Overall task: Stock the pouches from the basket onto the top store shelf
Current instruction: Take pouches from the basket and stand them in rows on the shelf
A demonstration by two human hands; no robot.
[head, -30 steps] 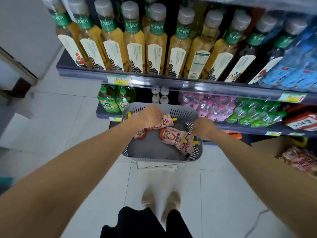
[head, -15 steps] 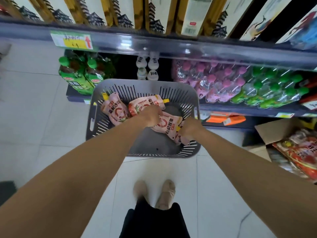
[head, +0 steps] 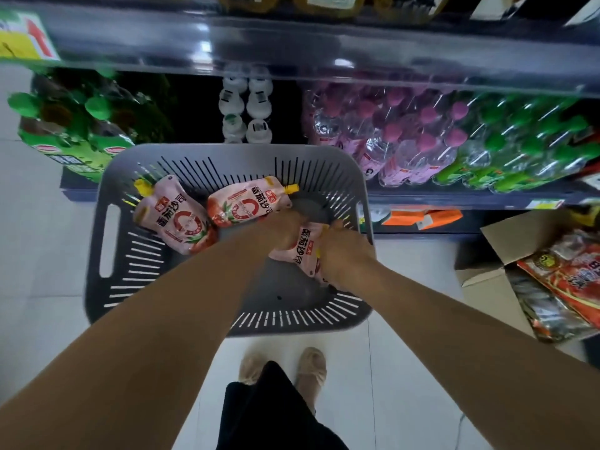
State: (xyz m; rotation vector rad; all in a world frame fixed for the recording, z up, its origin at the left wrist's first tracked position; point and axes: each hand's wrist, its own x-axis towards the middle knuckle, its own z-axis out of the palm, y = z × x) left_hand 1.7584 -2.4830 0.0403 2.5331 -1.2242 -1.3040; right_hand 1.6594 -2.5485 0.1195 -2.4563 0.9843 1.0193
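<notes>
Both hands are down in the grey slotted plastic basket [head: 227, 152] — left hand [head: 285, 228] and right hand [head: 345, 251] clench their fingers on one pink yellow-spouted pouch [head: 305, 251]; two similar pouches [head: 175, 219] lie further left

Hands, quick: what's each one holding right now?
Left hand: curled on the pink pouch in the basket.
Right hand: gripping that same pouch.

A shop: shelves [head: 324, 43] of bottled drinks [head: 406, 141] with price tags [head: 22, 37].
</notes>
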